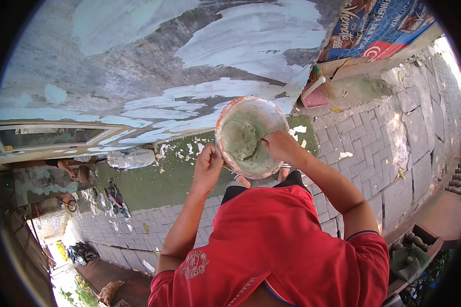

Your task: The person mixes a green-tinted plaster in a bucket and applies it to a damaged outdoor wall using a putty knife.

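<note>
My left hand [208, 165] grips the near rim of a round plastic bucket [229, 117], orange-stained on the outside and holding pale greenish-white putty. My right hand [280, 145] reaches into the bucket from its right side, fingers closed on a tool whose dark blade [251, 153] digs into the putty. The tool's handle is hidden in my fist. The bucket is held at chest height in front of a grey wall [138, 66] with broad white patched streaks.
Paved brick ground [384, 148] lies below. A whitish filled sack [130, 158] lies at the wall's foot. A pink dustpan with a small broom [316, 91] leans in the corner. A printed banner [379, 25] hangs at upper right. A window frame [46, 135] sits left.
</note>
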Demonstrator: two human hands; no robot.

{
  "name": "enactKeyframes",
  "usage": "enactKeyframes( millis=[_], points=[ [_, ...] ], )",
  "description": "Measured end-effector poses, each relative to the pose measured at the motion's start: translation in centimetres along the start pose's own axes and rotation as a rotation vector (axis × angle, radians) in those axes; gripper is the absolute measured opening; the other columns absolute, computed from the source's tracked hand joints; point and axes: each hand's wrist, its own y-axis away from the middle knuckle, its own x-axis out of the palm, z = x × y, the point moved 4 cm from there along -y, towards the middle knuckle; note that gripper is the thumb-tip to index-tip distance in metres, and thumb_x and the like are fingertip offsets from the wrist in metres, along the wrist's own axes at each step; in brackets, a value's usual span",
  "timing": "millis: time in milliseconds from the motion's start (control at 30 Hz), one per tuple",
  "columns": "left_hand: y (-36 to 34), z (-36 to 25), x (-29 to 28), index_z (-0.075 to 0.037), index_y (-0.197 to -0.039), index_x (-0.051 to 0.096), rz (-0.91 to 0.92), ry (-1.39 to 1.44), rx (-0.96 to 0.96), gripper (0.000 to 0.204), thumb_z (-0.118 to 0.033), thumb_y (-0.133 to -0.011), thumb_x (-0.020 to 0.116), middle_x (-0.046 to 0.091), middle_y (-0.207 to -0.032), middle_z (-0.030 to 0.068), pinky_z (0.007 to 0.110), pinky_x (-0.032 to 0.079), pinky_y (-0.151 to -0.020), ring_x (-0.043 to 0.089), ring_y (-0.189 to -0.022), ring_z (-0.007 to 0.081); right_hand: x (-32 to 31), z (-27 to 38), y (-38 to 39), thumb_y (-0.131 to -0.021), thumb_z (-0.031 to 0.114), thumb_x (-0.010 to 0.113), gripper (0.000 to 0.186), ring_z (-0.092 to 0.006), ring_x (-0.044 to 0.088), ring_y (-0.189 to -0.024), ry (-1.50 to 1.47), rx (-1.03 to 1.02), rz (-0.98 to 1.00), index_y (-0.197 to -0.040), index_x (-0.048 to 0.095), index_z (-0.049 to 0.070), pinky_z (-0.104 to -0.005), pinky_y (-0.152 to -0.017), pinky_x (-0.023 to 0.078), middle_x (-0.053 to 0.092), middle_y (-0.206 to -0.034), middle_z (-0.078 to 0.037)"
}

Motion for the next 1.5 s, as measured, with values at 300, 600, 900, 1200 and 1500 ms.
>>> enactKeyframes(
  millis=[300, 600, 900, 1200, 1500],
  points=[
    [0.5, -0.8, 0.4, -0.006, -0.087, 0.046, 0.013, -0.046, 0.033, 0.012, 0.005, -0.091, 0.048, 0.046, -0.084, -0.0041, 0.022, 0.043, -0.07, 0.041, -0.074, 0.003, 0.2, 2.6, -0.6, -0.094, 0.026, 0.055, 0.03, -0.0334, 0.063, -0.059, -0.359, 0.02, 0.185, -0.089, 0.07, 0.0, -0.0429, -0.06, 0.05, 0.064, -0.071, -0.02],
    [0.2, -1.1, -0.8, -0.006, -0.088, 0.049, -0.077, -0.031, 0.056, 0.011, 0.003, -0.093, 0.049, 0.052, -0.085, -0.0032, 0.024, 0.046, -0.072, 0.048, -0.076, 0.0033, -3.7, 1.3, 1.3, -0.099, 0.031, 0.056, 0.031, -0.0048, 0.045, -0.045, -0.934, 0.33, 0.354, -0.097, 0.066, 0.002, -0.0232, -0.038, 0.032, 0.057, -0.065, -0.001],
    [-0.7, 2.1, -1.4, -0.006, -0.09, 0.054, -0.131, 0.118, -0.04, 0.008, -0.004, -0.096, 0.051, 0.057, -0.084, -0.0006, 0.027, 0.05, -0.068, 0.055, -0.073, 0.0077, -9.9, 0.0, 7.8, -0.098, 0.029, 0.058, 0.035, -0.0045, 0.046, -0.047, -1.295, 0.372, 0.075, -0.123, 0.062, 0.005, -0.0198, -0.04, 0.032, 0.06, -0.072, -0.001],
    [-0.7, 3.8, -3.3, -0.004, -0.095, 0.054, -0.128, 0.121, -0.113, 0.005, -0.004, -0.095, 0.05, 0.062, -0.088, 0.0058, 0.031, 0.055, -0.066, 0.063, -0.073, 0.0155, -21.4, 3.0, 10.7, -0.104, 0.021, 0.044, 0.039, -0.0063, 0.047, -0.052, -1.35, -0.074, -0.823, -0.142, 0.048, 0.012, -0.0209, -0.041, 0.033, 0.055, -0.08, 0.0],
    [-1.6, 5.2, -5.3, -0.001, -0.092, 0.055, -0.185, 0.15, -0.127, 0.007, 0.002, -0.09, 0.049, 0.061, -0.091, 0.0082, 0.04, 0.059, -0.068, 0.063, -0.076, 0.0195, -25.2, 6.7, 3.7, -0.102, 0.012, 0.045, 0.044, -0.0066, 0.05, -0.071, -1.045, -0.153, -1.319, -0.145, 0.042, 0.006, -0.0224, -0.063, 0.046, 0.054, -0.087, -0.002]
  ],
)
